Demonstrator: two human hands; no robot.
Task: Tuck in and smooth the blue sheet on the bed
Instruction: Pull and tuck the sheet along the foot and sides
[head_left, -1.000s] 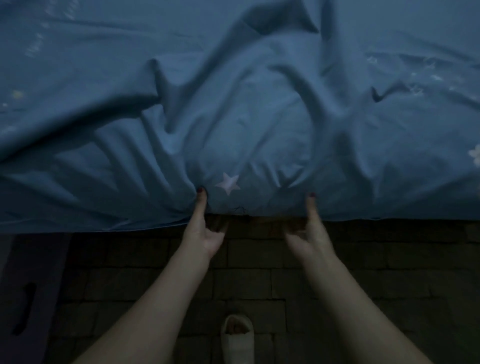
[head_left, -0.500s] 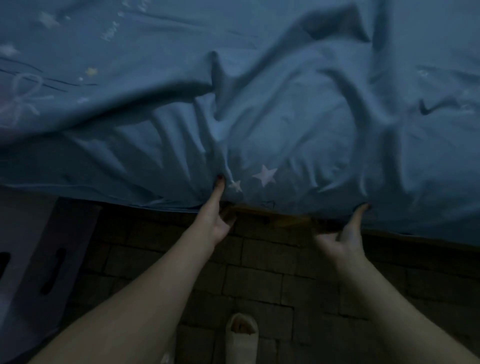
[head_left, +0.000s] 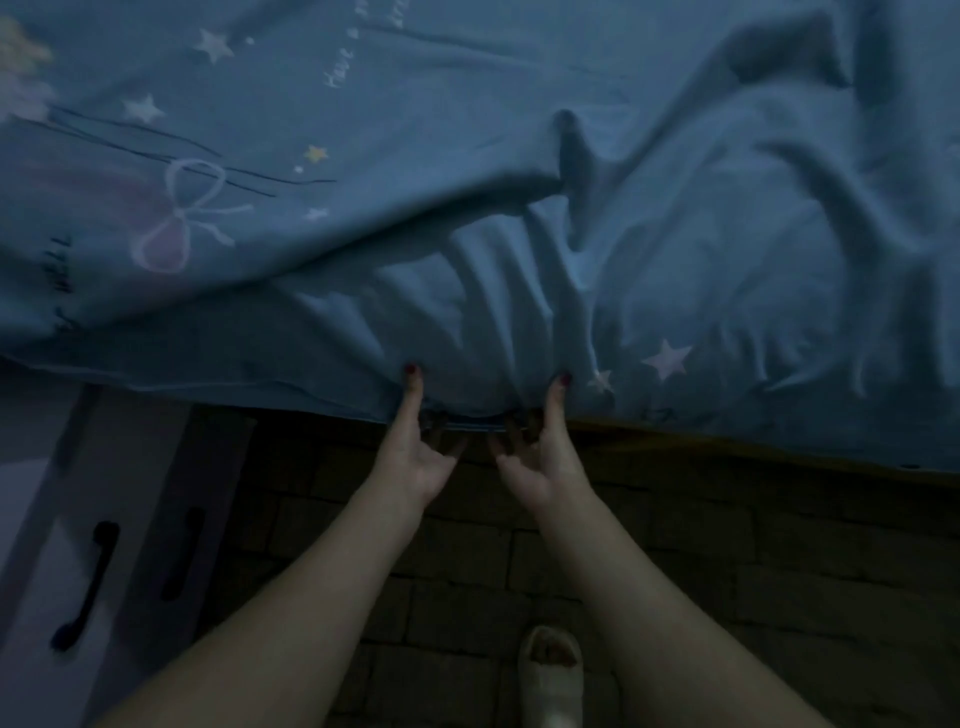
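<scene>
The blue sheet (head_left: 467, 208), printed with stars and a bow, covers the bed and hangs over its near edge in deep wrinkles. My left hand (head_left: 418, 447) grips the hanging hem, thumb on the outer face and fingers curled underneath it. Close beside it, my right hand (head_left: 540, 452) pinches the same hem the same way. The folds fan upward from between the two hands. What lies under the hem is hidden in shadow.
A pale cabinet (head_left: 93, 545) with dark handles stands at the lower left against the bed. The floor (head_left: 727, 571) is dark brick-like tile. My foot in a light slipper (head_left: 550, 675) shows at the bottom.
Both hands have shifted left along the hem. My right hand has come in close to my left. The view has swung left, bringing the bow print and cabinet into sight.
</scene>
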